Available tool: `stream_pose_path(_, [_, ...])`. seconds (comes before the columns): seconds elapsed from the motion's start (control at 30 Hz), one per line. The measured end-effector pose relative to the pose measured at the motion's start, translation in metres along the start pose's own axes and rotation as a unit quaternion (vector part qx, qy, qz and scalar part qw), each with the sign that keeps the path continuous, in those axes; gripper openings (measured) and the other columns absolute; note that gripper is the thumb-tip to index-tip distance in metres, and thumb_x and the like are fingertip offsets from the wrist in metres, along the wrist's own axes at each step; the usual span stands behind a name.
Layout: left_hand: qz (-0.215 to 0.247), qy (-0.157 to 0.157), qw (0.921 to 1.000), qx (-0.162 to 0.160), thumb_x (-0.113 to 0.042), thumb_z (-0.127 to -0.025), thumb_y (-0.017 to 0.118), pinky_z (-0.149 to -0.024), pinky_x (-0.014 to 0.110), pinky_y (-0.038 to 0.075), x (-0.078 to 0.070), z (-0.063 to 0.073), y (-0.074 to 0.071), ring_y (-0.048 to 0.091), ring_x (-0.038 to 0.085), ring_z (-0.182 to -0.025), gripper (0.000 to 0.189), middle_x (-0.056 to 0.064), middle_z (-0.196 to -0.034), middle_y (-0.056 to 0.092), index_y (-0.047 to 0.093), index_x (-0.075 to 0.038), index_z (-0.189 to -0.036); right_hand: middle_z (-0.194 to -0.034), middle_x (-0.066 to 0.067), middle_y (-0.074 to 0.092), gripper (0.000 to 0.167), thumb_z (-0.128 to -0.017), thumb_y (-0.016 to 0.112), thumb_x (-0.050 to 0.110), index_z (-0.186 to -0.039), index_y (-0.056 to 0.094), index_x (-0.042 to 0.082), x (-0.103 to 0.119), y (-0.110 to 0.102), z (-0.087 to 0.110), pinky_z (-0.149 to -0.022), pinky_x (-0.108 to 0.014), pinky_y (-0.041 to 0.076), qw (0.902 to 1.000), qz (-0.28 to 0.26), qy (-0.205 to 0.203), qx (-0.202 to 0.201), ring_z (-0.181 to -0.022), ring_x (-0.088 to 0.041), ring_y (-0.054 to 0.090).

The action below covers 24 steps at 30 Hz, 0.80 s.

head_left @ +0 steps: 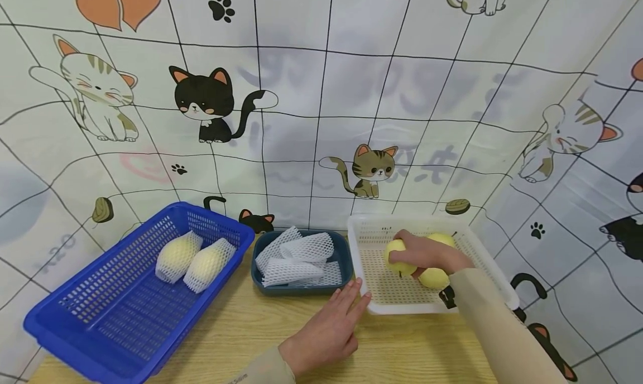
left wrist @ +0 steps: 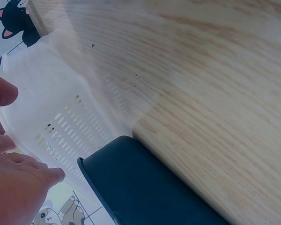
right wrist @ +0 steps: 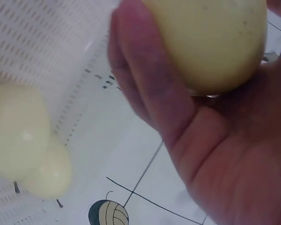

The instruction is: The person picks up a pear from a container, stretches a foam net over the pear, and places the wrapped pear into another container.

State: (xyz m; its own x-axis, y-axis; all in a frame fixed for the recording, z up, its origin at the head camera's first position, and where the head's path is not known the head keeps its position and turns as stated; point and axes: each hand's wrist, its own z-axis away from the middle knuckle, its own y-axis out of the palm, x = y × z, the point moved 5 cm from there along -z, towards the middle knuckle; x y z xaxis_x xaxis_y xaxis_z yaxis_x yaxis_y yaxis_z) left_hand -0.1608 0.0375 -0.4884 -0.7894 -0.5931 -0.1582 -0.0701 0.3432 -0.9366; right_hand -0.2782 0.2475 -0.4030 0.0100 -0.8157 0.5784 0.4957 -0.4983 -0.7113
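Note:
My right hand (head_left: 427, 254) grips a yellow pear (head_left: 401, 269) inside the white perforated basket (head_left: 407, 309). Fingers and thumb curl round the pear (right wrist: 215, 47) in the right wrist view. Two more pears lie close by, one pear (head_left: 434, 279) just below the hand and another pear (head_left: 442, 238) behind it, partly hidden. My left hand (head_left: 326, 331) reaches over the table with its fingers extended, fingertips at the basket's near left corner. In the left wrist view this hand (left wrist: 16, 183) shows beside the basket's wall (left wrist: 47, 89).
A dark teal tub (head_left: 301, 291) in the middle holds several white foam net sleeves (head_left: 306, 247). To the left, a blue basket (head_left: 100, 339) contains two pears in foam nets (head_left: 178, 255). Cat-print sheeting (head_left: 291, 94) rises behind the wooden table (head_left: 241, 328).

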Motion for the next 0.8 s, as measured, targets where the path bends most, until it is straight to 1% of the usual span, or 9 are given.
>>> stream_pose_path(0.13, [0.023,-0.007,0.9997,0.005,-0.018,-0.091,0.072,-0.117,0.048,0.038,0.001,0.000,0.000,0.023,0.033,-0.155,0.086,0.021,-0.169,0.019,0.028,-0.008,-0.163,-0.114,-0.017,0.061,0.070,-0.092,0.064,0.032,-0.146,0.034,0.000,0.005,-0.006,0.012,-0.074,-0.043,0.062,0.9972,-0.039,-0.051,-0.039,-0.092,-0.025,0.065])
stream_pose_path(0.27, [0.040,-0.010,0.9991,0.005,-0.020,-0.092,0.072,-0.118,0.048,0.036,0.000,0.002,-0.002,0.020,0.032,-0.156,0.092,0.020,-0.170,0.015,0.017,-0.012,-0.166,-0.125,-0.024,0.057,0.072,-0.099,0.064,0.032,-0.156,0.026,0.008,0.010,-0.005,0.028,-0.077,-0.045,0.062,0.9874,-0.088,-0.104,-0.079,-0.096,-0.027,0.067])
stream_pose_path(0.33, [0.049,-0.013,0.9987,-0.005,-0.020,-0.092,0.072,-0.118,0.048,0.036,0.000,0.003,-0.007,0.020,0.033,-0.156,0.093,0.020,-0.170,0.016,0.017,-0.012,-0.166,-0.130,-0.028,0.053,0.072,-0.102,0.063,0.029,-0.159,0.023,0.011,0.014,-0.001,0.034,-0.077,-0.045,0.062,0.9803,-0.111,-0.134,-0.093,-0.097,-0.028,0.068])
stream_pose_path(0.4, [0.058,-0.020,0.9979,-0.019,-0.019,-0.091,0.072,-0.117,0.049,0.036,0.001,0.005,-0.013,0.022,0.033,-0.155,0.093,0.020,-0.170,0.017,0.017,-0.011,-0.166,-0.135,-0.029,0.049,0.068,-0.104,0.061,0.026,-0.160,0.025,0.014,0.018,0.005,0.041,-0.079,-0.046,0.061,0.9737,-0.135,-0.156,-0.097,-0.099,-0.029,0.066])
stream_pose_path(0.5, [0.079,-0.027,0.9954,-0.047,-0.018,-0.091,0.073,-0.117,0.049,0.036,0.003,0.009,-0.023,0.024,0.033,-0.154,0.094,0.020,-0.169,0.020,0.016,-0.010,-0.166,-0.137,-0.030,0.044,0.060,-0.106,0.059,0.022,-0.157,0.029,0.013,0.022,0.015,0.048,-0.080,-0.045,0.061,0.9628,-0.173,-0.183,-0.099,-0.100,-0.031,0.063])
stream_pose_path(0.57, [0.092,-0.032,0.9931,-0.066,-0.021,-0.092,0.072,-0.118,0.048,0.035,0.007,0.012,-0.028,0.025,0.032,-0.154,0.096,0.019,-0.169,0.020,0.012,-0.010,-0.166,-0.136,-0.029,0.043,0.055,-0.107,0.057,0.022,-0.155,0.032,0.012,0.024,0.022,0.052,-0.080,-0.043,0.061,0.9529,-0.209,-0.191,-0.109,-0.100,-0.032,0.063])
stream_pose_path(0.63, [0.114,-0.042,0.9891,-0.082,-0.024,-0.093,0.072,-0.119,0.047,0.034,0.012,0.016,-0.033,0.024,0.030,-0.155,0.098,0.015,-0.170,0.019,0.009,-0.011,-0.167,-0.132,-0.028,0.045,0.052,-0.109,0.053,0.024,-0.155,0.032,0.010,0.026,0.028,0.055,-0.079,-0.042,0.062,0.9398,-0.248,-0.198,-0.127,-0.095,-0.034,0.066])
stream_pose_path(0.73, [0.165,-0.074,0.9789,-0.095,-0.029,-0.096,0.071,-0.120,0.047,0.033,0.021,0.023,-0.040,0.023,0.024,-0.156,0.096,0.006,-0.172,0.016,0.008,-0.013,-0.167,-0.122,-0.025,0.051,0.048,-0.112,0.043,0.029,-0.152,0.034,0.006,0.030,0.036,0.060,-0.075,-0.040,0.063,0.9122,-0.310,-0.216,-0.159,-0.085,-0.034,0.070])
stream_pose_path(0.8, [0.203,-0.098,0.9689,-0.101,-0.032,-0.099,0.068,-0.120,0.048,0.031,0.026,0.029,-0.045,0.022,0.022,-0.156,0.092,0.001,-0.173,0.015,0.009,-0.014,-0.167,-0.116,-0.021,0.056,0.045,-0.113,0.036,0.032,-0.149,0.037,0.006,0.034,0.042,0.064,-0.074,-0.039,0.063,0.8950,-0.343,-0.231,-0.167,-0.080,-0.031,0.072])
